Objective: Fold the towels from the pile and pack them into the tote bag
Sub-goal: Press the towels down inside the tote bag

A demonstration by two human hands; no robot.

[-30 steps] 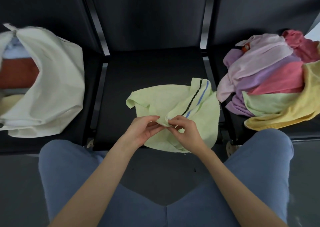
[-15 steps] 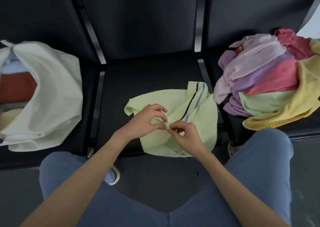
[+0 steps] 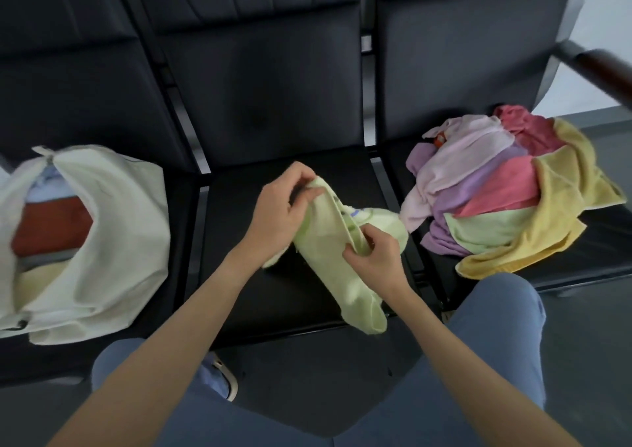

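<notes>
Head view: both hands [image 3: 328, 228] pinch green towel [image 3: 328, 262] edge above middle seat [image 3: 239, 296]

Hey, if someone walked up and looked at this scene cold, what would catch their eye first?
Probably the pale green towel in the middle, held up over the centre seat by both hands: the left hand grips its upper end, the right hand pinches its edge lower down. Next, the colourful pile of towels on the seat to the right, and the cream tote bag on the left seat.
</notes>
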